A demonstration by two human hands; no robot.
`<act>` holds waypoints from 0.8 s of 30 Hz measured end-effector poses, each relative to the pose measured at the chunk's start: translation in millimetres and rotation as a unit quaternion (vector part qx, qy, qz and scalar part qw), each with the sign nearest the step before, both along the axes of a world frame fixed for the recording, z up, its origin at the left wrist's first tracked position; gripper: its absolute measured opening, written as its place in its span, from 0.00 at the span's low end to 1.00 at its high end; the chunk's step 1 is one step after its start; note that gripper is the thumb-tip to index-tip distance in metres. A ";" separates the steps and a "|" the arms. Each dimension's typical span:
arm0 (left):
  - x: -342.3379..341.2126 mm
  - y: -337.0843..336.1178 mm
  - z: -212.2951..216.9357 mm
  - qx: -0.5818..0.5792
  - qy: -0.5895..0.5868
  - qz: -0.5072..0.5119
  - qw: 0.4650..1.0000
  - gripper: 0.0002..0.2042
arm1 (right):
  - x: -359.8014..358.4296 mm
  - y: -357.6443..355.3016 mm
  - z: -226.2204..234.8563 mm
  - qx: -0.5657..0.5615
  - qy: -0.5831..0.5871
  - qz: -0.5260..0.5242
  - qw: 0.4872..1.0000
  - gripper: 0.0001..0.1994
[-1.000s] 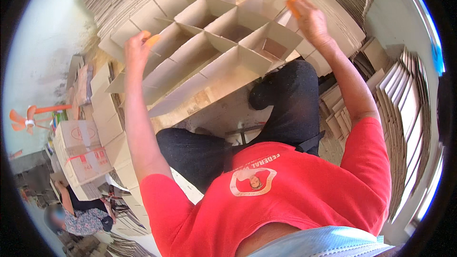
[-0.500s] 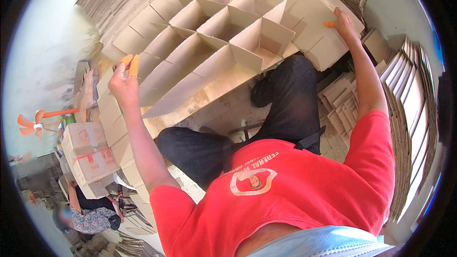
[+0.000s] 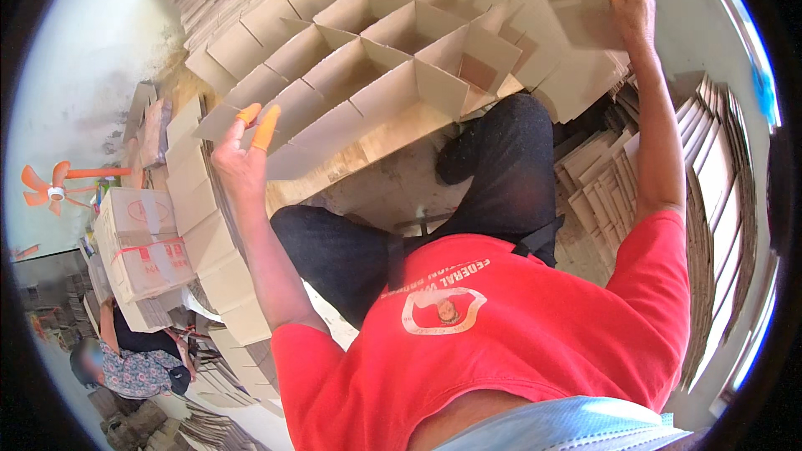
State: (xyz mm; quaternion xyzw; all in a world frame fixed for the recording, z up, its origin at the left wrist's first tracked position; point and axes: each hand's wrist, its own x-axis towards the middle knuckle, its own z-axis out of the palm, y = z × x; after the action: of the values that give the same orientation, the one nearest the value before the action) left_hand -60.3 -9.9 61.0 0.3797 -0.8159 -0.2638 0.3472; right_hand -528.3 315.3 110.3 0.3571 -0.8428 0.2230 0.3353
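A cardboard divider grid (image 3: pixel 359 67) of interlocked strips stands on a wooden board (image 3: pixel 334 169) in front of me. My left hand (image 3: pixel 241 154), with orange finger cots on thumb and forefinger, pinches the left end of a strip of this grid. At the far right, my right hand (image 3: pixel 632 18) is raised over a pile of flat cardboard sheets (image 3: pixel 543 58). Its fingers, also in orange cots, close on the edge of a shaded, blurred cardboard sheet (image 3: pixel 576 4); the exact hold is partly hidden.
Slotted cardboard strips (image 3: pixel 284 4) lie stacked along the far side. More cardboard bundles (image 3: pixel 710 192) stand at the right wall. On the left are a taped carton (image 3: pixel 146 242), an orange fan (image 3: pixel 57 188) and another person (image 3: pixel 138 359) seated further off.
My right hand has moved up and away with the sheet's edge, which looks lifted. My left hand has shifted slightly right and nearer along the divider grid. The view has tilted a little.
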 end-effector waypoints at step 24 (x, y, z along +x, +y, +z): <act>-4.4 16.2 -55.6 -0.102 -0.060 -0.136 0.984 0.04 | 237.2 -203.8 71.5 0.114 -0.368 0.474 0.792 0.18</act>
State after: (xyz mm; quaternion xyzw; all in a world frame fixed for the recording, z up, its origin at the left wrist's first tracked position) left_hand -64.7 6.4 5.4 0.2434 -0.9019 -0.2006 0.2950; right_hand -291.1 111.6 181.8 0.6381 -0.6469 0.3710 -0.1914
